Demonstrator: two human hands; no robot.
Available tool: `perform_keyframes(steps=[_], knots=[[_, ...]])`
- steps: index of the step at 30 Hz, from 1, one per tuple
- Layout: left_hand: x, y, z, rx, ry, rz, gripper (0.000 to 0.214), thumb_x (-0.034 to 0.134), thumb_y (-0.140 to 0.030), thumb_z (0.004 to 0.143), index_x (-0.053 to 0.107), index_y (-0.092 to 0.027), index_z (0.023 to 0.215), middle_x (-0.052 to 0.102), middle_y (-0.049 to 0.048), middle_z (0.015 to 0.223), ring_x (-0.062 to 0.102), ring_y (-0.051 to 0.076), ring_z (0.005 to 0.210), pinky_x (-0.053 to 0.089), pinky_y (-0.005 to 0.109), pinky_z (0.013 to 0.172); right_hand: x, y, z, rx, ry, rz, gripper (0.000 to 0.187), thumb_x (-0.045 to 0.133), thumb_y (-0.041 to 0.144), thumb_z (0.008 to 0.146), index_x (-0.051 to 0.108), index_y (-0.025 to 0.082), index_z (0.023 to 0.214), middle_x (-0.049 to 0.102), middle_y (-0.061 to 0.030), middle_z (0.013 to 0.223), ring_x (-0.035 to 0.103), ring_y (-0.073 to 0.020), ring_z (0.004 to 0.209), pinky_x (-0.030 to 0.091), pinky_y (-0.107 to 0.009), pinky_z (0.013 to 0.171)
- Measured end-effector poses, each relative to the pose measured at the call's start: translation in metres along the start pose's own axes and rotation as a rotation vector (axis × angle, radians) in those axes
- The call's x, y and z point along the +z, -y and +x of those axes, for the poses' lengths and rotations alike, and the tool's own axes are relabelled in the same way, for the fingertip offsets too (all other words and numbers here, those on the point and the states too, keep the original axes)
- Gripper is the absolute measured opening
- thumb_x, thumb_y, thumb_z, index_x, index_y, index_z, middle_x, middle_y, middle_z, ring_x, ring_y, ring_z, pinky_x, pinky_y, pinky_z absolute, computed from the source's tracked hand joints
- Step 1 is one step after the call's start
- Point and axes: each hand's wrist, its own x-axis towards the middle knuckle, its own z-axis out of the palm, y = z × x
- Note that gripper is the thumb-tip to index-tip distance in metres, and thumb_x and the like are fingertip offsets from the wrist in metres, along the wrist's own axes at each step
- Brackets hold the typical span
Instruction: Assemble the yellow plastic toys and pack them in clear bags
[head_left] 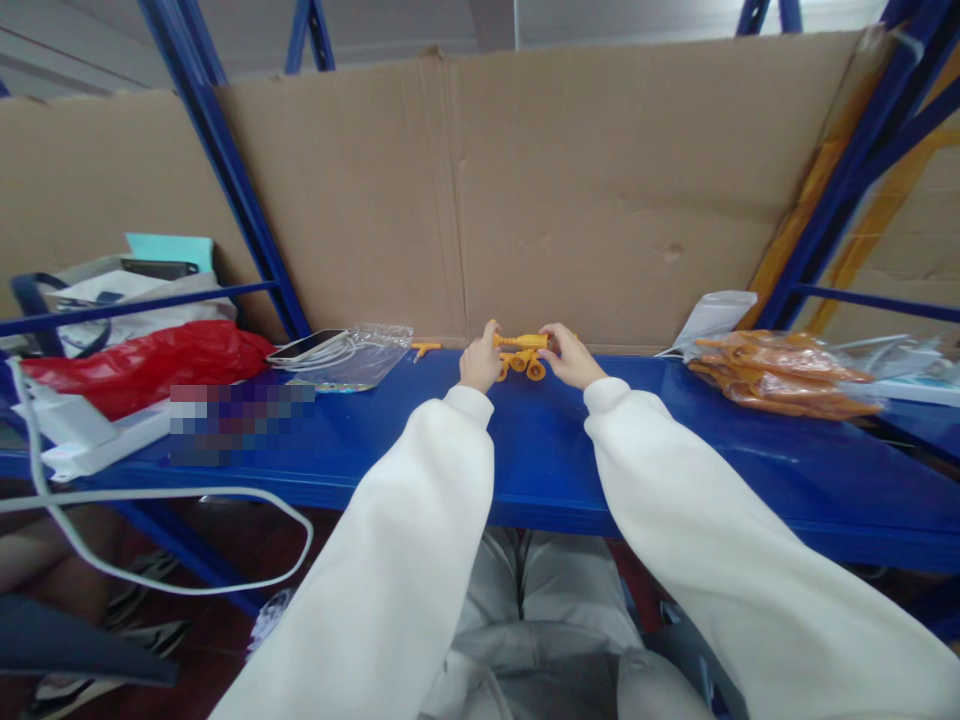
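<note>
Near the back of the blue shelf, my left hand (pixel 480 359) is closed around the left end of an orange plastic rod-like part (pixel 523 341). My right hand (pixel 569 356) has its fingers curled on the right end, so the part lies level between both hands. Just below it sit several small round orange plastic pieces (pixel 535 370) with hollow faces; I cannot make out whether they are joined to the part. To the left of my left hand is a small orange T-shaped piece (pixel 427 347). My fingers hide both ends of the held part.
On the right lie clear bags of orange parts (pixel 780 375). To the left are a phone (pixel 309 347), a clear plastic bag (pixel 360 360), a red bag (pixel 161 365) and a white power strip (pixel 112 452) with a dangling cable. A cardboard panel (pixel 570 190) closes the back between blue posts.
</note>
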Motion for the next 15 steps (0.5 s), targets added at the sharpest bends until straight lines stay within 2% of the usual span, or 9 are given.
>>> perform_keyframes(steps=[2,4,8,11,15], knots=[[0.0,0.0,0.0,0.023,-0.014,-0.015,0.043,0.056,-0.016,0.096,0.053,-0.026,0.138,0.075,0.0102,0.113,0.072,0.024,0.108,0.052,0.031,0.093,0.0,0.001,-0.001,0.053,-0.024,0.031,0.027,0.06,0.034,0.089,0.057,0.022,0.113,0.066,-0.0128,0.115,0.065,-0.0256,0.1,0.054,-0.047,0.092],[0.001,0.001,0.001,0.051,-0.024,-0.028,0.043,0.055,-0.015,0.096,0.053,-0.025,0.139,0.074,0.0105,0.114,0.072,0.024,0.11,0.051,0.03,0.094,0.001,0.0,-0.001,0.16,-0.026,0.099,0.027,0.058,0.043,0.093,0.056,0.022,0.111,0.067,-0.0095,0.103,0.066,-0.0223,0.087,0.056,-0.042,0.083],[0.001,0.002,0.002,0.072,-0.024,-0.028,0.042,0.054,-0.014,0.096,0.054,-0.023,0.138,0.074,0.0104,0.114,0.071,0.023,0.111,0.051,0.03,0.095,0.007,-0.005,0.002,0.316,0.023,0.265,0.028,0.055,0.05,0.097,0.051,0.024,0.103,0.06,0.0003,0.076,0.056,-0.0138,0.059,0.052,-0.029,0.06],[-0.001,0.002,0.001,0.052,-0.016,-0.015,0.041,0.056,-0.016,0.096,0.054,-0.024,0.136,0.074,0.0103,0.113,0.072,0.024,0.109,0.051,0.029,0.092,0.011,-0.008,0.005,0.31,0.028,0.349,0.025,0.062,0.045,0.095,0.048,0.025,0.1,0.056,0.0037,0.073,0.053,-0.0114,0.058,0.049,-0.025,0.057],[-0.004,-0.001,-0.002,0.015,0.016,0.013,0.038,0.057,-0.02,0.097,0.053,-0.026,0.134,0.075,0.0095,0.11,0.073,0.024,0.106,0.052,0.029,0.088,0.012,-0.01,0.006,0.368,0.066,0.408,0.021,0.062,0.036,0.094,0.044,0.025,0.099,0.055,0.0042,0.074,0.053,-0.0122,0.061,0.049,-0.027,0.06]])
